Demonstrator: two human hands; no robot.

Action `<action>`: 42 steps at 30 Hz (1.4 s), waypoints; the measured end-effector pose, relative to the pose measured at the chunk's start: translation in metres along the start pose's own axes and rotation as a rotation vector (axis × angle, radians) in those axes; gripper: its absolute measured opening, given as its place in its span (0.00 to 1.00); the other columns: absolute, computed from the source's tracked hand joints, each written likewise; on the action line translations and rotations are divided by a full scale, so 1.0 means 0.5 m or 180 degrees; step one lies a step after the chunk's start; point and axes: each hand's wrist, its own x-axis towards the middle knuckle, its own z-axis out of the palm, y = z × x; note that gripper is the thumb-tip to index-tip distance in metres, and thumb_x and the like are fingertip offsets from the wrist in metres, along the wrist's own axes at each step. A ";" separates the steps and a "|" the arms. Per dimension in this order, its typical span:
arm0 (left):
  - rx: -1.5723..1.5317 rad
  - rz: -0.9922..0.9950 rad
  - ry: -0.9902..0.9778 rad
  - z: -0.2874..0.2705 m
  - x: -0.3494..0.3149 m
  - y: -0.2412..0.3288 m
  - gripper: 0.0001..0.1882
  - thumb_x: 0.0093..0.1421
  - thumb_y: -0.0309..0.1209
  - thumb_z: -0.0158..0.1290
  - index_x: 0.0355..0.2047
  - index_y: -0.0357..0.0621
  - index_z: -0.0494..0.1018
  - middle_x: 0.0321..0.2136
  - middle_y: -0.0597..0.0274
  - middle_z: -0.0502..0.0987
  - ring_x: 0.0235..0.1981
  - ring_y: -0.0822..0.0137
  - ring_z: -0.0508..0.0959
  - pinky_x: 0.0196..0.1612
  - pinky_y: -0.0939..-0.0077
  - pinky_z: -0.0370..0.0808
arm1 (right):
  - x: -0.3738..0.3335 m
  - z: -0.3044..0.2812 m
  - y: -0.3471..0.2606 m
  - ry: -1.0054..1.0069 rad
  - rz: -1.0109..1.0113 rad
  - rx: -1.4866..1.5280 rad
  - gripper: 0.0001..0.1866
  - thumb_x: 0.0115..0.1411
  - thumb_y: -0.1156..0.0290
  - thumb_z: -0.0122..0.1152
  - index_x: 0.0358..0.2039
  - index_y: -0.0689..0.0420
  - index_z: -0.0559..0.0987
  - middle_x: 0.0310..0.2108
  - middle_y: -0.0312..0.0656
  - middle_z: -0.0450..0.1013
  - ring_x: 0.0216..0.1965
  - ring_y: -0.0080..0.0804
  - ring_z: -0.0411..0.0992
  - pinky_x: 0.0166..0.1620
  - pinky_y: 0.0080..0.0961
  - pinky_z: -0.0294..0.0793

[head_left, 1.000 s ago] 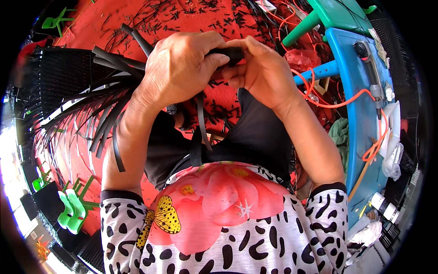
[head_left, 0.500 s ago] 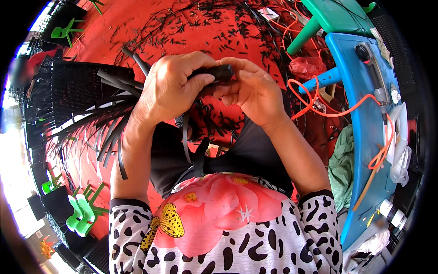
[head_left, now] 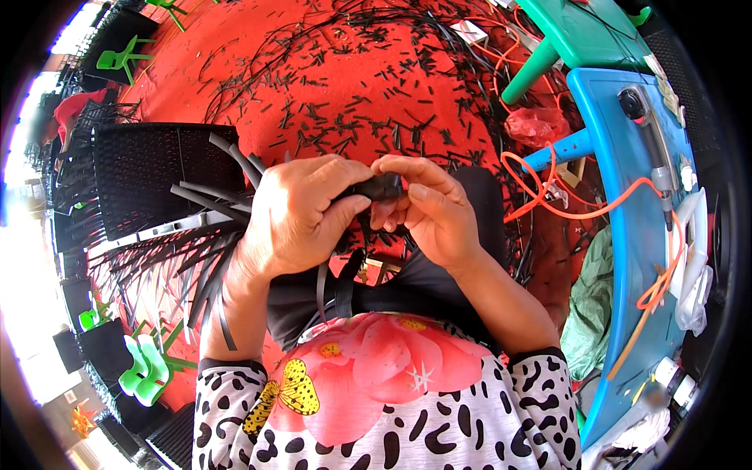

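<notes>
Both of my hands meet above my lap around a black bundle (head_left: pixel 381 187) of flat strips, which look like plastic weaving strips. My left hand (head_left: pixel 298 215) is closed round it, thumb lying along the top. Behind that wrist, loose strips (head_left: pixel 210 202) fan out to the left. My right hand (head_left: pixel 442 219) has its thumb and fingers closed at the bundle's blunt right end; the fingertips are partly hidden. A black woven panel (head_left: pixel 168 168) lies left of my left hand, and the strips reach across its lower edge.
Short black offcuts (head_left: pixel 337 117) litter the red floor (head_left: pixel 266 102). A blue table (head_left: pixel 627 235) at right bears a grey tool (head_left: pixel 652 145) with an orange hose (head_left: pixel 595 210). A green table (head_left: pixel 580 35) stands beyond. Green chairs (head_left: pixel 149 368) are at left; green cloth (head_left: pixel 587 313) hangs by the blue table.
Both hands have come nearer my body with the bundle, still together at its end. The bundle's end is turned slightly. The whole view has shifted a little as well.
</notes>
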 end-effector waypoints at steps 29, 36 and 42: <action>-0.0021 0.0002 -0.0155 0.028 -0.075 0.053 0.17 0.43 0.26 0.60 0.35 0.35 0.73 0.27 0.49 0.77 0.26 0.49 0.78 0.29 0.61 0.74 | -0.071 0.088 -0.049 0.0345 0.0537 -0.1754 0.14 0.56 0.83 0.47 0.45 0.67 0.68 0.39 0.42 0.70 0.31 0.20 0.73 0.35 0.18 0.74; 0.0086 -0.0253 -0.0251 0.031 -0.070 0.059 0.13 0.47 0.29 0.59 0.32 0.36 0.73 0.22 0.51 0.74 0.24 0.48 0.75 0.27 0.61 0.72 | -0.076 0.088 -0.026 0.0103 -0.0254 -0.3251 0.13 0.58 0.83 0.43 0.44 0.65 0.68 0.38 0.44 0.70 0.30 0.20 0.72 0.34 0.20 0.73; 0.0152 -0.0433 -0.0253 0.031 -0.065 0.063 0.11 0.47 0.31 0.60 0.30 0.38 0.74 0.21 0.53 0.72 0.23 0.49 0.75 0.26 0.61 0.71 | -0.074 0.092 -0.036 0.0275 0.0150 -0.2528 0.14 0.59 0.80 0.45 0.46 0.66 0.69 0.41 0.43 0.71 0.32 0.24 0.73 0.35 0.22 0.74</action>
